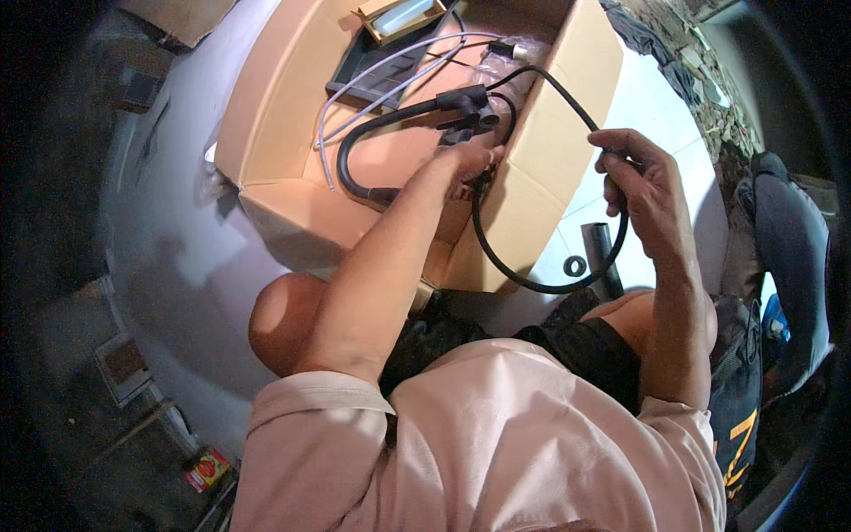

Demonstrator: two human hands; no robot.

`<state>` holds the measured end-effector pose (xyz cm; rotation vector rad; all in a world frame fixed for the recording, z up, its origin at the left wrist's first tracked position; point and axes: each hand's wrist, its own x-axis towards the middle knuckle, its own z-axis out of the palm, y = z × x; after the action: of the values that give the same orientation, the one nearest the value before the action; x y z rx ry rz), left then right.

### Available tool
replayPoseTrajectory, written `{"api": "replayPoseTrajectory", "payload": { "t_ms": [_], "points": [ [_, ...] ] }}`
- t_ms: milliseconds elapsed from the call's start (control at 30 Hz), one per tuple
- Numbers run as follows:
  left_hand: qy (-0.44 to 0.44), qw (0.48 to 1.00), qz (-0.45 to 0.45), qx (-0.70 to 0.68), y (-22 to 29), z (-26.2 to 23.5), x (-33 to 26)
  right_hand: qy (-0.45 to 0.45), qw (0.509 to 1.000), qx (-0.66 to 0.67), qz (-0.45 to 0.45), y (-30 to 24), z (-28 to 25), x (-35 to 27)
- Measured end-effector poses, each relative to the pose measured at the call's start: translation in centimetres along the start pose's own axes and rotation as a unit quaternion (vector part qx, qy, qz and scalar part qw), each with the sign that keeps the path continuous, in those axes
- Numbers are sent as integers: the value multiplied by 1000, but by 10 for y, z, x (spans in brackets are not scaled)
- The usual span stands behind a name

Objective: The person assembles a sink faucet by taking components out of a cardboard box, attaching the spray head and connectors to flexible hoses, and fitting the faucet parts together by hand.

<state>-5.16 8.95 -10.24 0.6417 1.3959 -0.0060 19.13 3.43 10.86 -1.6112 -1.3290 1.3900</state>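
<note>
My right hand (pixel 645 182) is closed round a black cable (pixel 550 288) outside the box's right wall. From there the cable hangs in a wide loop and runs back to my left hand (pixel 465 170). That hand reaches inside the cardboard box (pixel 558 133), its fingers curled at the cable and partly hidden. Just beyond it lies a thick black hose (pixel 350 146), bent in a curve, with a black branched fitting (pixel 463 99) at its end. The cable's upper stretch passes over the box's right wall. A black connector with a pale tip (pixel 505 50) lies farther back.
Inside the box are a thin grey cable (pixel 332 111), a black tray (pixel 368 71), a small open carton (pixel 403 18) and clear plastic wrap (pixel 523 55). A black tube (pixel 597 244) and a black ring (pixel 575 265) are on the floor, right of the box.
</note>
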Motion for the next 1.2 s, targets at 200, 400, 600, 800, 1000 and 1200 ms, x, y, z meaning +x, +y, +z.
{"api": "replayPoseTrajectory", "payload": {
  "t_ms": [200,400,600,800,1000,1200],
  "points": [
    [49,957,69,-276,11,-15,-105,18,955,-279,-102,14,1,13],
    [-27,910,99,-402,-11,3,-160,152,808,-533,-200,11,32,-8],
    [87,912,195,-350,1,36,-167,206,763,-519,-326,11,48,-11],
    [136,919,271,-254,-3,56,-151,53,850,-450,-269,17,67,-18],
    [256,920,295,-47,5,41,-161,-81,957,-266,-85,32,66,6],
    [248,744,562,262,17,14,-158,-214,969,-56,113,21,44,27]
  ]
}}
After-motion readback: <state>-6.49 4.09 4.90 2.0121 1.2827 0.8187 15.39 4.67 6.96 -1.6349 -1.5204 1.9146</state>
